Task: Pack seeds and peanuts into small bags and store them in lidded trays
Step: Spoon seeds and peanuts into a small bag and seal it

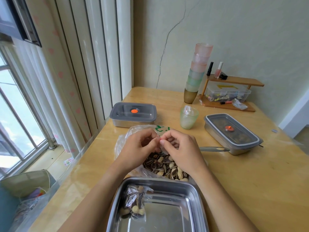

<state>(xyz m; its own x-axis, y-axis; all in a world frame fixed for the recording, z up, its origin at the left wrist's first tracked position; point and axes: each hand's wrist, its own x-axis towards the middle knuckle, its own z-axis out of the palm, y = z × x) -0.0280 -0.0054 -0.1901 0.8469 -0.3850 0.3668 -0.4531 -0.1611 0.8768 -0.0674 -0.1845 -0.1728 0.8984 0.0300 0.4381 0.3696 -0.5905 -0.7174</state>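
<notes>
Probably a home: heart-print curtain (55, 64), stacked cups (199, 71) and nail polish (218, 72) on a wooden table (250, 173)

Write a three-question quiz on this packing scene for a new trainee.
1. True or false: the open tray holds one filled bag.
2. What sits in the green cup? A clear plastic bags; B peanuts; C a spoon.
3. What do the left hand and right hand pinch above the large bag of seeds and peanuts?
Key: 1 true; 2 A; 3 a small clear bag.
</notes>
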